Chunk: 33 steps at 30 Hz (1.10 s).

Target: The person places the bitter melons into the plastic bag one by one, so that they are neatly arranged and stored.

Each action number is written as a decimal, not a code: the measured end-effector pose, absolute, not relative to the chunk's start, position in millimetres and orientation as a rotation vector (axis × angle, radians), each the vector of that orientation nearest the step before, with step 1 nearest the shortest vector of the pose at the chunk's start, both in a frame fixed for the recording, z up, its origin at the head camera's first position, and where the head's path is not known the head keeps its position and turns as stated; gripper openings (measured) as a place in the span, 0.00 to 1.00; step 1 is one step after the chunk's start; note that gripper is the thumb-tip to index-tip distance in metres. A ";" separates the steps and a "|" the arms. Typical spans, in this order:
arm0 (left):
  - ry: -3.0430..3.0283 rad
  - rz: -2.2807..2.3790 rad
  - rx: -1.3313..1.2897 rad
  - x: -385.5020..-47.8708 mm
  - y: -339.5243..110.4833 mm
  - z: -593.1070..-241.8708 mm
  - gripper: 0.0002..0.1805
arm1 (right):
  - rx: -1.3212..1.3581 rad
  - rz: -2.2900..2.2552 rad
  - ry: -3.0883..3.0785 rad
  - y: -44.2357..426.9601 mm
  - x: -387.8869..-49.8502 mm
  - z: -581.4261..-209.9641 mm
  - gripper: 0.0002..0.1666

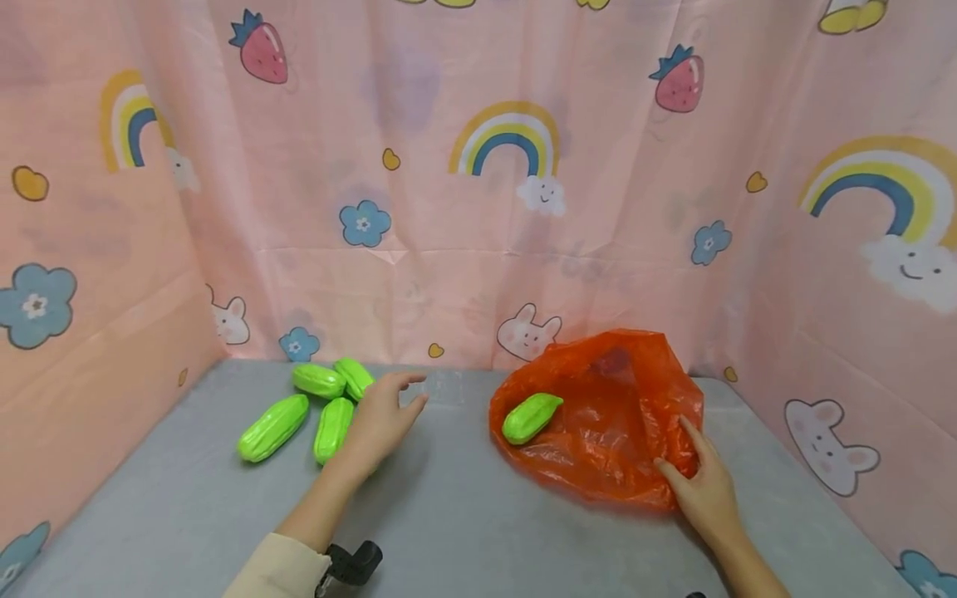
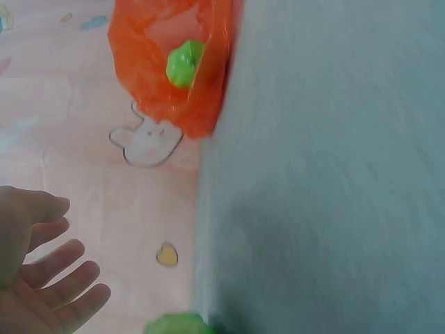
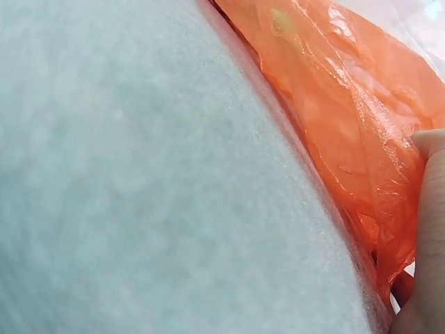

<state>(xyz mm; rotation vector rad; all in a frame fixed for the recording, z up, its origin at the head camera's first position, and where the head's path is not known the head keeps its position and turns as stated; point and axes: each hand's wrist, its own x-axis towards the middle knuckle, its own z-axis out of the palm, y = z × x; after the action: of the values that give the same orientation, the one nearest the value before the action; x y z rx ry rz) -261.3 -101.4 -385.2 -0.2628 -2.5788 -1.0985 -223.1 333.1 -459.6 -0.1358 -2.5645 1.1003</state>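
An orange-red plastic bag [image 1: 598,432] lies spread on the grey table, its mouth facing left, with one green vegetable-like piece [image 1: 529,418] in the mouth. My right hand [image 1: 706,490] pinches the bag's right end between thumb and fingers; in the right wrist view the thumb [image 3: 432,209] presses on the crumpled plastic [image 3: 375,139]. Held above the table, my left hand [image 1: 383,419] is empty with its fingers spread, as the left wrist view shows too [image 2: 49,264]. It is beside several more green pieces [image 1: 273,428], partly covering them in the head view.
Pink patterned cloth [image 1: 419,291] hangs behind the grey table [image 1: 463,531] and along both sides. The bag's upper edge reaches up in front of the back cloth. A black strap device [image 1: 353,563] is on my left wrist.
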 end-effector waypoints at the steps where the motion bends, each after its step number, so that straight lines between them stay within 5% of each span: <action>1: -2.584 -1.096 -0.252 -261.1 -105.4 -386.5 0.19 | -0.136 1.104 -2.564 332.9 -223.1 -459.2 0.49; 33: -2.569 -0.935 -0.259 -265.2 -133.8 -417.9 0.21 | -0.266 1.167 -2.630 329.2 -223.4 -453.5 0.51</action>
<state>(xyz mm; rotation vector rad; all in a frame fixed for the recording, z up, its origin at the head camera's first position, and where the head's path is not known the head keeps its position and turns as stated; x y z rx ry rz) -265.2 -133.8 -417.9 -0.2593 -2.5690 -0.9350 -223.4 329.2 -453.5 -0.2665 -2.6302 1.1675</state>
